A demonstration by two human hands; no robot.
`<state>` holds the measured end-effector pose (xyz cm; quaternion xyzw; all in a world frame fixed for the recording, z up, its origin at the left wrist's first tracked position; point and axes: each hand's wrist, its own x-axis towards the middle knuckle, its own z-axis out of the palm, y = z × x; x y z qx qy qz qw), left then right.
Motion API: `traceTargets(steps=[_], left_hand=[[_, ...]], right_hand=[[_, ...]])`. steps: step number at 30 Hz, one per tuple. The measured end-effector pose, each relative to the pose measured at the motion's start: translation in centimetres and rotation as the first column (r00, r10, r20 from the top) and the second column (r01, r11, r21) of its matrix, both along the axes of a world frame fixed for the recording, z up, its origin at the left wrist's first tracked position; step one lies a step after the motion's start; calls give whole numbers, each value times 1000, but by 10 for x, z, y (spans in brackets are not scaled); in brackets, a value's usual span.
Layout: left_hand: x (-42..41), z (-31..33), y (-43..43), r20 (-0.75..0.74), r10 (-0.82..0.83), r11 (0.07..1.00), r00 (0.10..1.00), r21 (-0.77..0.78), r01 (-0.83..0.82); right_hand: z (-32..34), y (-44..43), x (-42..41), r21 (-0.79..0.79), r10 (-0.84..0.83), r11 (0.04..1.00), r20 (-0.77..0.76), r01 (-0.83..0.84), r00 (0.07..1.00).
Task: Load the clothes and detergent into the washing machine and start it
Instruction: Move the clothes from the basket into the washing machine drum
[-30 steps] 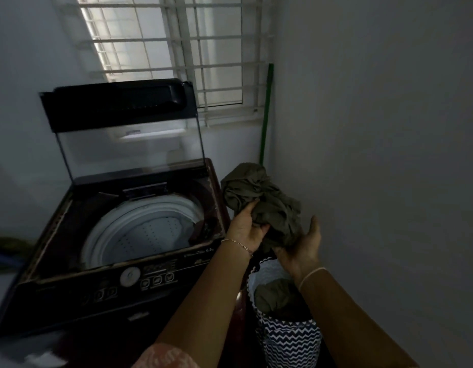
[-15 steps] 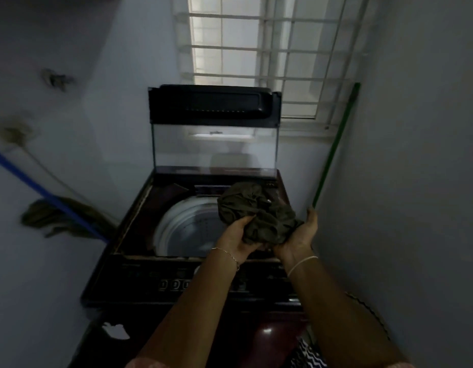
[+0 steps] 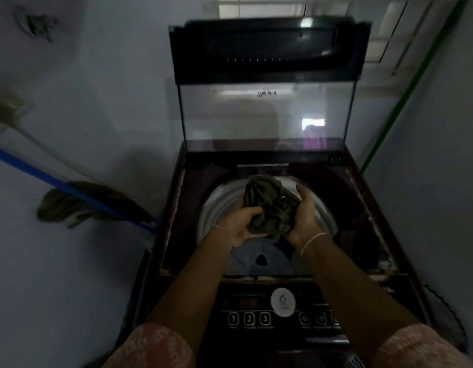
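A dark top-loading washing machine (image 3: 177, 208) stands in front of me with its glass lid (image 3: 264, 112) raised upright. Its round white drum (image 3: 216, 205) is open below my hands. I hold a bundle of olive-green clothes (image 3: 270, 205) right over the drum mouth. My left hand (image 3: 242, 224) grips the bundle from the lower left. My right hand (image 3: 304, 213) cups and grips it from the right. The control panel (image 3: 256, 318) with numbered buttons and a round white dial (image 3: 282, 302) lies under my forearms.
A blue-handled mop (image 3: 92, 203) leans on the wall at the left. A green stick (image 3: 405, 102) leans in the right corner beside the barred window (image 3: 262, 6). Walls close in on both sides. A patterned basket's corner (image 3: 353, 362) shows at the bottom.
I have carried the olive clothes from above the patterned basket leftward to over the drum. My view has turned to face the machine squarely and moved closer.
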<state>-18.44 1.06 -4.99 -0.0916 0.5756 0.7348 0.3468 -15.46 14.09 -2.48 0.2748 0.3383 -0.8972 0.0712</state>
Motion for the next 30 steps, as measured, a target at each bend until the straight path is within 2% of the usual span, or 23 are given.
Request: traceTargets(steps=[5, 8, 11, 15, 20, 23, 30], left_hand=[[-24, -46, 6, 190, -19, 998, 982, -58, 30], [-35, -65, 9, 264, 6, 996, 964, -84, 16], [-44, -74, 9, 267, 49, 993, 963, -113, -19], [-52, -81, 2, 244, 114, 985, 963, -157, -77], [-52, -72, 11, 238, 156, 983, 959, -128, -128], [-44, -62, 28, 228, 126, 992, 966, -51, -117], [-11, -14, 103, 177, -38, 994, 983, 105, 19]], right_hand=[[-48, 1, -24, 17, -33, 999, 198, 30, 980], [-65, 4, -36, 0, -109, 994, 215, 112, 971], [-77, 7, -44, -23, -134, 990, 216, 142, 967], [-87, 9, -49, 22, -141, 990, 179, 139, 974], [-83, 21, -45, 108, -114, 990, 266, 88, 957], [-72, 37, -40, 122, -91, 990, 224, 64, 970], [-16, 102, 1, 217, -207, 958, 60, 189, 977]])
